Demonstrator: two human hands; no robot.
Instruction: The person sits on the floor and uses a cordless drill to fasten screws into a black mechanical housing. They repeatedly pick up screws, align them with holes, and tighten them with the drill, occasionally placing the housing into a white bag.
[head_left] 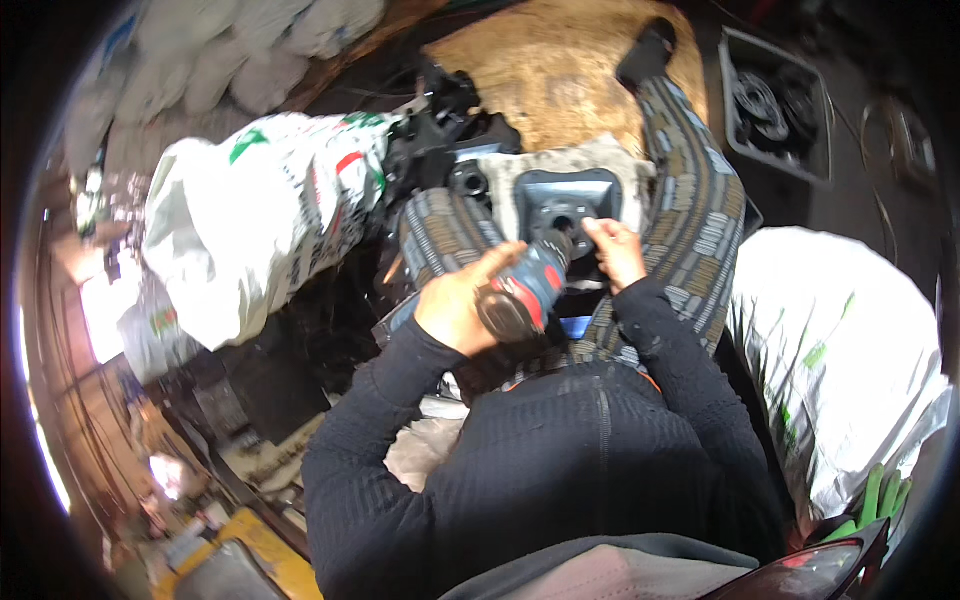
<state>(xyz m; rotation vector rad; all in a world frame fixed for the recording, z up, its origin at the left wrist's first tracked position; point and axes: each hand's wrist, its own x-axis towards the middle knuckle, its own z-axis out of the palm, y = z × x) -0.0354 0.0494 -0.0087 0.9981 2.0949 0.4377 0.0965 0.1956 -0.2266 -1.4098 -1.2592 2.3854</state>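
My left hand (452, 302) is wrapped round a blue and black cordless drill (528, 288) with red marks. The drill's chuck points away from me, at a black round part (563, 213) with a hole in it. My right hand (618, 252) has its fingers closed at the right edge of that part, close to the chuck. Just beyond is a dark rectangular tray-like piece (572, 185) on a pale cloth (618, 160) between my legs. Motion blurs the drill tip, so I cannot tell whether it touches the part.
A wooden board (530, 75) lies ahead. Several black parts (440, 140) are heaped left of the cloth. White sacks (260, 210) stand to the left, and another white bag (840, 350) to the right. A grey bin (778, 110) holds black parts. A green glove (875, 502) lies at lower right.
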